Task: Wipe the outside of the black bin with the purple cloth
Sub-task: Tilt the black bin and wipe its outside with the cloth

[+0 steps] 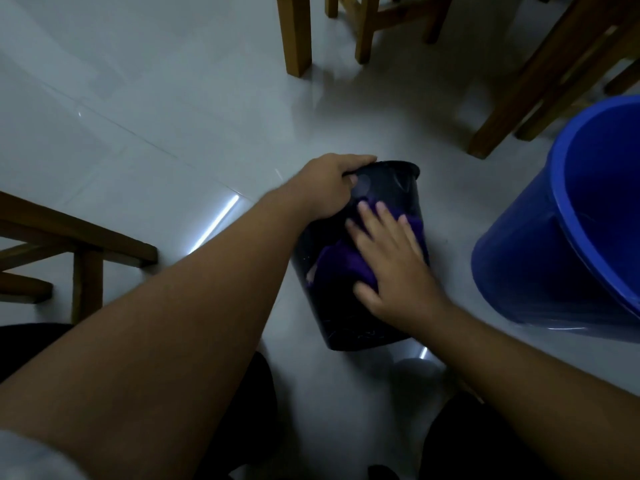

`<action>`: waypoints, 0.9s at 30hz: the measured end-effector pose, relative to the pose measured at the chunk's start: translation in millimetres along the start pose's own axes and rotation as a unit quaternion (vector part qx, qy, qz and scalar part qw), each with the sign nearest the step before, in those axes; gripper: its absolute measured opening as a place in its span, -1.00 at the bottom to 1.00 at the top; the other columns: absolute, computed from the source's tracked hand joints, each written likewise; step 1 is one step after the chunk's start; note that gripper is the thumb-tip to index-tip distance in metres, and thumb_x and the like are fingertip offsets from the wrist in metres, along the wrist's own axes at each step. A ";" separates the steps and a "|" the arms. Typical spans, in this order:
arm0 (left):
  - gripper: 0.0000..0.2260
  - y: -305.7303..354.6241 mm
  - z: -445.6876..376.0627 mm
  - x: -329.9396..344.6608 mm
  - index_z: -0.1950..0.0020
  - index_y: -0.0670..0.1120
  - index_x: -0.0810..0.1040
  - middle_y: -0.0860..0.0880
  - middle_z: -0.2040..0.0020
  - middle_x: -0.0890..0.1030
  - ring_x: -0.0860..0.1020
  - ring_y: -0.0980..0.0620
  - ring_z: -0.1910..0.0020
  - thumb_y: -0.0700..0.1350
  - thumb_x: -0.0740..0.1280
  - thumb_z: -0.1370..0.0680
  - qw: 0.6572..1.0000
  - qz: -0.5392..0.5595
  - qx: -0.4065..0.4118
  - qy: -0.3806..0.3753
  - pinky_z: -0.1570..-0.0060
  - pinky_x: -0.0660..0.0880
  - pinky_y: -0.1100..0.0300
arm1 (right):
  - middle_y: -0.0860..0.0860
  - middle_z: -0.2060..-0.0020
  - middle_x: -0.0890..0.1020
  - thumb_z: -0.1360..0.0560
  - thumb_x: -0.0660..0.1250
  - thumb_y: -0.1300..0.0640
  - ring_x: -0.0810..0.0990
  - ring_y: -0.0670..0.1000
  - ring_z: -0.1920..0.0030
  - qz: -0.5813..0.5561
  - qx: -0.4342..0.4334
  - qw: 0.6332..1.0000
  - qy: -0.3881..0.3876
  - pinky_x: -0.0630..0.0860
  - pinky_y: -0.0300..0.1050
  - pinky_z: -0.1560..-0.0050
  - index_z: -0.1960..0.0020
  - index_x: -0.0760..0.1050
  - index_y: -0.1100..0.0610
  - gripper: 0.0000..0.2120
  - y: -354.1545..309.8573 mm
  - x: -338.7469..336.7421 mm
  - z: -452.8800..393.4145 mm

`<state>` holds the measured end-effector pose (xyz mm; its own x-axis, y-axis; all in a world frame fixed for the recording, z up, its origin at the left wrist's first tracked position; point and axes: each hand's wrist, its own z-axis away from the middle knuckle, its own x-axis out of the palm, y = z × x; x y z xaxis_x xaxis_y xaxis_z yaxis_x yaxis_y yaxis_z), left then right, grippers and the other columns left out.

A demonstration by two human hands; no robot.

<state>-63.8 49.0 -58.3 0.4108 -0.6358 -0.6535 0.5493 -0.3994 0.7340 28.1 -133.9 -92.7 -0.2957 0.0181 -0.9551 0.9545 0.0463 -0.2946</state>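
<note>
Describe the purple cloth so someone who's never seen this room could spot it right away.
Find the big blue bucket on the pale tiled floor; left of it, a black bin lies tilted. The purple cloth is pressed against the bin's side under the right hand, the only purple thing there.

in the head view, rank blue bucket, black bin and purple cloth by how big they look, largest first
1. blue bucket: looks largest, though cut off by the frame edge.
2. black bin: clearly smaller, tipped over on the floor.
3. purple cloth: smallest, but partly hidden under the right hand, so its full extent is unsure.
</note>
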 end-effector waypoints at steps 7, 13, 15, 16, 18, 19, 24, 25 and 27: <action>-0.59 -0.3 2.7 9.6 -0.39 0.36 0.30 -0.01 -0.34 0.53 0.45 -0.14 -0.30 0.01 0.04 -0.59 0.996 -0.079 -0.026 0.029 -0.31 0.38 -0.17 | 0.04 -0.57 0.21 -0.41 0.26 -0.21 0.08 0.09 -0.58 0.104 -0.149 0.982 -0.044 -0.15 0.13 -0.54 -0.54 0.29 0.04 -0.25 -5.5 10.4 5.3; -0.60 -0.8 -1.5 0.6 -0.46 0.07 0.41 -0.01 -0.42 0.47 0.40 0.03 -0.39 -0.20 0.12 -0.65 1.000 0.003 -0.012 -0.008 -0.38 0.31 0.20 | 0.02 -0.60 0.11 -0.41 0.19 -0.13 -0.08 0.07 -0.60 0.006 -0.019 1.000 0.003 -0.18 0.19 -0.54 -0.56 0.25 0.03 -0.27 0.8 -5.1 -12.9; -0.60 -4.2 0.3 0.4 -0.44 0.04 0.45 -0.01 -0.41 0.49 0.40 0.06 -0.39 -0.22 0.17 -0.63 1.000 0.014 0.003 0.012 -0.36 0.27 0.30 | 0.02 -0.60 0.11 -0.39 0.23 -0.12 -0.08 0.07 -0.60 0.003 -0.032 0.999 0.003 -0.21 0.17 -0.54 -0.55 0.26 0.03 -0.26 -3.7 3.3 3.7; -0.61 -6.2 0.9 1.1 -0.42 0.04 0.47 -0.01 -0.40 0.51 0.41 0.06 -0.38 -0.23 0.19 -0.62 0.999 0.018 0.010 0.026 -0.35 0.26 0.32 | 0.02 -0.60 0.14 -0.38 0.24 -0.13 -0.05 0.08 -0.60 0.014 -0.054 0.998 -0.003 -0.21 0.16 -0.54 -0.54 0.28 0.04 -0.25 -6.0 8.8 13.6; -0.62 -8.8 2.1 1.5 -0.40 0.05 0.50 0.01 -0.37 0.53 0.43 0.07 -0.36 -0.20 0.22 -0.61 0.999 0.019 0.011 0.044 -0.35 0.26 0.33 | 0.03 -0.57 0.21 -0.38 0.27 -0.16 0.05 0.10 -0.59 0.048 -0.114 0.992 -0.021 -0.16 0.17 -0.54 -0.52 0.33 0.04 -0.27 -8.6 18.6 28.6; -0.63 -9.2 2.6 1.1 -0.40 0.07 0.50 0.02 -0.37 0.53 0.43 0.07 -0.36 -0.18 0.23 -0.61 0.999 0.013 0.010 0.047 -0.35 0.26 0.32 | 0.03 -0.57 0.23 -0.39 0.27 -0.17 0.08 0.10 -0.58 0.064 -0.138 0.988 -0.027 -0.13 0.17 -0.55 -0.51 0.34 0.04 -0.28 -7.9 20.5 31.4; -0.63 -4.1 -2.6 -2.4 -0.43 0.08 0.46 0.01 -0.41 0.50 0.41 0.05 -0.40 -0.16 0.20 -0.63 1.000 -0.003 -0.005 0.030 -0.36 0.25 0.30 | 0.03 -0.59 0.16 -0.39 0.23 -0.14 0.03 0.07 -0.59 0.052 -0.098 0.994 -0.001 -0.13 0.14 -0.55 -0.54 0.30 0.03 -0.27 2.6 4.0 7.6; -0.62 -2.0 -5.1 -3.1 -0.44 0.07 0.46 0.00 -0.42 0.49 0.40 0.03 -0.40 -0.16 0.19 -0.63 1.000 -0.006 -0.013 0.024 -0.37 0.26 0.27 | 0.02 -0.60 0.12 -0.40 0.22 -0.13 -0.03 0.06 -0.60 0.029 -0.068 0.997 0.004 -0.15 0.13 -0.55 -0.55 0.27 0.03 -0.27 4.4 0.7 2.7; -0.62 3.0 -7.7 -3.1 -0.44 0.05 0.45 -0.02 -0.43 0.48 0.39 0.01 -0.41 -0.17 0.19 -0.63 0.999 -0.017 -0.029 0.023 -0.36 0.25 0.26 | -0.01 -0.61 0.01 -0.41 0.19 -0.12 -0.15 0.03 -0.60 -0.008 -0.034 0.999 -0.001 -0.22 0.11 -0.55 -0.57 0.21 0.01 -0.27 2.8 -0.2 -0.5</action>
<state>-57.8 54.8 -55.5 0.4233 -0.5913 -0.6864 0.6042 -0.3803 0.7002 30.9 -133.3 -93.3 -0.3101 0.0150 -0.9506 0.9449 0.1148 -0.3064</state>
